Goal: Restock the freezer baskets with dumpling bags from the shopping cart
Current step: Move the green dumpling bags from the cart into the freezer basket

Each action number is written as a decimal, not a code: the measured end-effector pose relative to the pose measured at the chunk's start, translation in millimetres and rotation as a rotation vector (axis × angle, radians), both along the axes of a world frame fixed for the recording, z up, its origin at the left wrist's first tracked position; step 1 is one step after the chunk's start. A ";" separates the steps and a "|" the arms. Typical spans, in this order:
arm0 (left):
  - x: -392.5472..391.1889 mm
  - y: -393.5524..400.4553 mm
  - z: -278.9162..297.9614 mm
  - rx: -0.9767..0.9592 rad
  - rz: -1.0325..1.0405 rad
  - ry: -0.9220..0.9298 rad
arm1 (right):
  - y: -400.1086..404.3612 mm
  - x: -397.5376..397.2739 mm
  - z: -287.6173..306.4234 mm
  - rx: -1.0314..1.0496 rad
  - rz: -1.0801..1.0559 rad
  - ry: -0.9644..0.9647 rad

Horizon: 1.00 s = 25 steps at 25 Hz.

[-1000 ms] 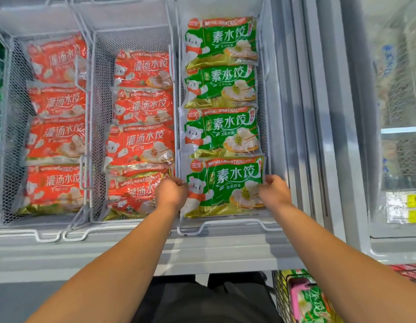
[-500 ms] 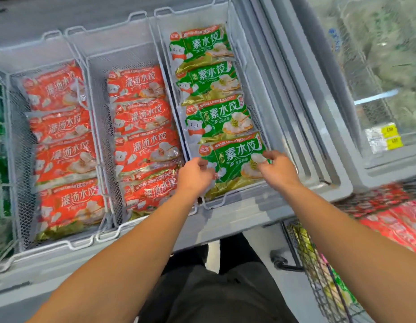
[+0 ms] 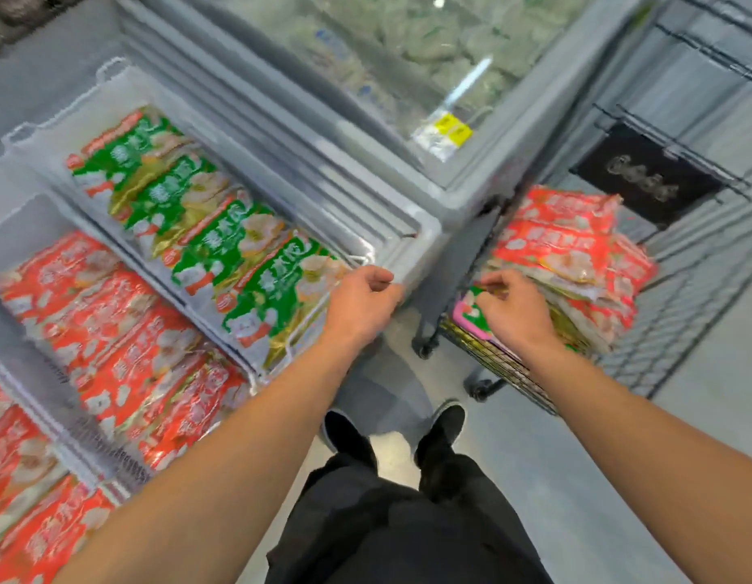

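The restock looks well along but unfinished: the right-hand freezer basket [image 3: 62, 132] holds a row of four green dumpling bags [image 3: 222, 246], overlapping from back to front, and the basket beside it [image 3: 12, 229] shows four red dumpling bags [image 3: 113, 330] in a similar row, with more red bags at the lower left edge, too blurred and cropped to count. Stock remains in the shopping cart [image 3: 505, 368]: a heap of red bags [image 3: 568, 242], number unclear, over at least one green-and-pink bag [image 3: 471, 316]. The right hand [image 3: 515, 309] rests on that pile with fingers curled at the top bags, though whether it actually grips one cannot be told. The left hand [image 3: 361, 305] hovers loosely curled at the basket's front corner, holding nothing.
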State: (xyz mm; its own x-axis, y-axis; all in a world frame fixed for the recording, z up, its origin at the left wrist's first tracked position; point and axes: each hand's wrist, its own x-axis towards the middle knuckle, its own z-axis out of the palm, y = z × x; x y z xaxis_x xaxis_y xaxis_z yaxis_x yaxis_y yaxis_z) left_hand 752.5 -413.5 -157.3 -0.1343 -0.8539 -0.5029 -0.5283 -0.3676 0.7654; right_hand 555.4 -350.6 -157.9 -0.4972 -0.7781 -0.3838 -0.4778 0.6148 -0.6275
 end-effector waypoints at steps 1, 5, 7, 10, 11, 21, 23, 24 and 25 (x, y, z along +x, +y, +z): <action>-19.3 3.3 -0.2 0.003 -0.031 -0.004 | 12.7 -17.7 -3.2 0.019 -0.050 -0.011; -103.0 24.6 -11.6 0.003 -0.195 -0.058 | 65.3 -94.3 -18.7 0.103 -0.178 -0.028; -144.3 36.7 -16.7 0.040 -0.253 -0.069 | 89.8 -130.6 -26.7 0.136 -0.243 -0.058; -191.8 47.5 -34.6 0.080 -0.342 -0.136 | 117.7 -172.3 -42.8 0.176 -0.278 -0.116; -207.3 48.9 -40.4 0.082 -0.386 -0.184 | 125.3 -186.7 -49.5 0.201 -0.289 -0.130; -268.0 18.9 -150.5 0.200 -0.478 -0.375 | 111.8 -219.1 -162.9 0.348 -0.336 -0.341; -274.1 14.0 -173.7 0.243 -0.520 -0.373 | 100.7 -216.0 -190.5 0.411 -0.360 -0.400; -277.2 10.0 -185.6 0.257 -0.537 -0.370 | 93.5 -214.8 -205.1 0.461 -0.360 -0.442; -278.5 7.4 -195.3 0.264 -0.539 -0.361 | 88.0 -213.0 -218.3 0.521 -0.354 -0.486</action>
